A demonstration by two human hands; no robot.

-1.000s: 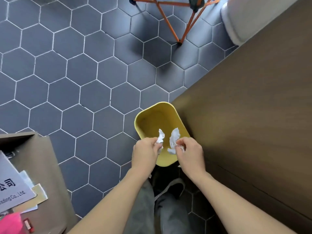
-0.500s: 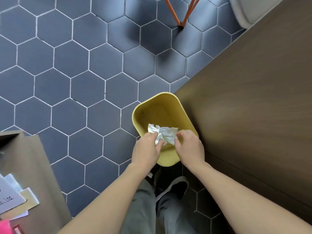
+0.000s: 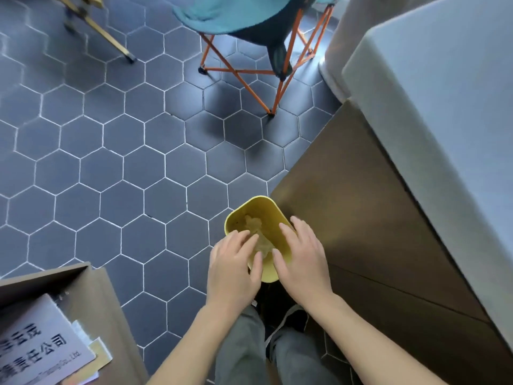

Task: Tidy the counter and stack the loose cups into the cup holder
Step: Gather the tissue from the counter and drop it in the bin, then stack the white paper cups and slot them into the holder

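Left hand (image 3: 234,266), right hand (image 3: 301,257): both spread, empty, above yellow bin (image 3: 266,275). Crumpled paper (image 3: 254,225) inside bin. Floor (image 3: 111,162): hexagon tile.

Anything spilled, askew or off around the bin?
Nothing stands out. The yellow bin stands upright on the floor against the wooden cabinet, crumpled paper inside it, none on the tiles. Left hand and right hand hover open above it.

Smooth matt yellow plastic bin (image 3: 266,207); matt hexagonal floor tiles (image 3: 138,162); brown wood-grain cabinet side (image 3: 361,218), right; teal cloth stool (image 3: 238,15), top.
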